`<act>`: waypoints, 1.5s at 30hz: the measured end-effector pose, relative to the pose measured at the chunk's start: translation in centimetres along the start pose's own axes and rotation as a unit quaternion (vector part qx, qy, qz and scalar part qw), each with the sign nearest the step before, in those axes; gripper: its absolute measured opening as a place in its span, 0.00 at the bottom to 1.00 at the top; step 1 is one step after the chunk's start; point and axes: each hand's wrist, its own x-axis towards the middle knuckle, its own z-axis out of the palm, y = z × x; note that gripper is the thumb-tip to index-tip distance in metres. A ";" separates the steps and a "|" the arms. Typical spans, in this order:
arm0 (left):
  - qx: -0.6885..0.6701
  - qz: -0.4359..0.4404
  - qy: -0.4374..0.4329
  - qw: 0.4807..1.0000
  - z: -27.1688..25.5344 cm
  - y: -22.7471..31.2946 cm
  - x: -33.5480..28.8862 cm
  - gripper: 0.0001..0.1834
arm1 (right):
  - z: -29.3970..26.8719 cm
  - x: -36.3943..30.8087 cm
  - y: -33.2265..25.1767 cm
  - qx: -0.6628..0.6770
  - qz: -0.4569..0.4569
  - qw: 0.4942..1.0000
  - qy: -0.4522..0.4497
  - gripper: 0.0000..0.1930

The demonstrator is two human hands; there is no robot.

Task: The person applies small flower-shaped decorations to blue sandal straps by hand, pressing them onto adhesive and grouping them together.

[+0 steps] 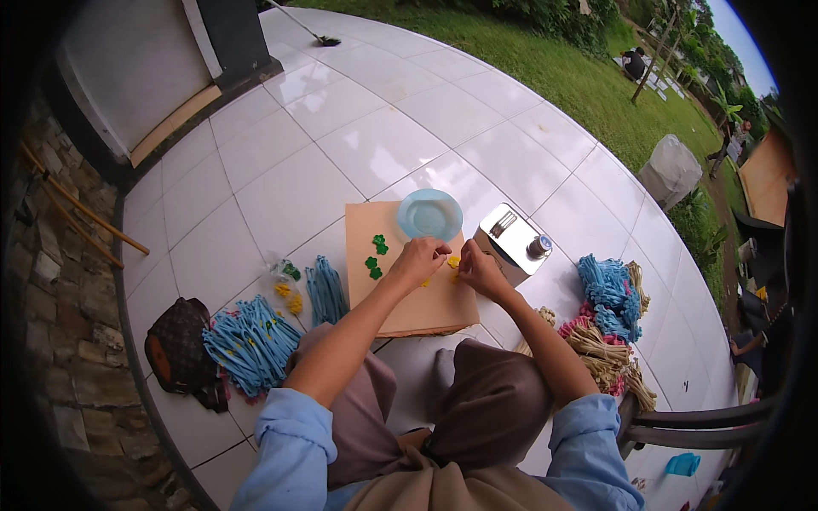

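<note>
My left hand (419, 262) and my right hand (482, 271) hover close together over the far half of a light-brown cardboard surface (392, 315). Both have their fingers pinched together; whatever is between the fingertips is too small to make out. A yellow flower-shaped piece (453, 262) shows between the hands, next to my right fingers. Part of another yellow piece peeks out beside my left hand. Several green flower-shaped pieces (373, 267) lie left of my left hand. A light-blue plate (430, 214) sits at the cardboard's far edge, just beyond my hands.
Right of the cardboard stands a white box (517, 241) with a small jar (539, 246) on top. Bundles of blue cords (251, 345) and a brown bag (181, 345) lie at left. Blue bundles (607, 289) and beige bundles (601, 358) are heaped at right.
</note>
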 end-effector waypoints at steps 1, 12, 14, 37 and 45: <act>0.001 -0.001 0.003 1.000 0.0 -0.2 -0.2 0.07 | -0.3 0.1 -0.4 0.029 0.011 0.999 -0.013 0.16; -0.007 -0.051 0.053 0.997 -2.5 -0.1 0.1 0.08 | -0.2 3.2 -1.7 0.078 0.002 0.995 0.057 0.19; -0.024 -0.071 0.117 0.990 -3.4 -1.3 0.5 0.07 | 0.1 3.9 -2.1 -0.036 -0.062 0.993 0.098 0.20; -0.157 -0.191 0.166 0.954 -5.4 -2.8 0.7 0.08 | 1.9 4.5 -2.7 -0.272 -0.055 0.953 0.119 0.22; -0.317 -0.221 0.196 0.901 -5.4 -2.5 1.1 0.11 | 0.2 4.1 -7.8 -0.253 -0.213 0.927 0.175 0.20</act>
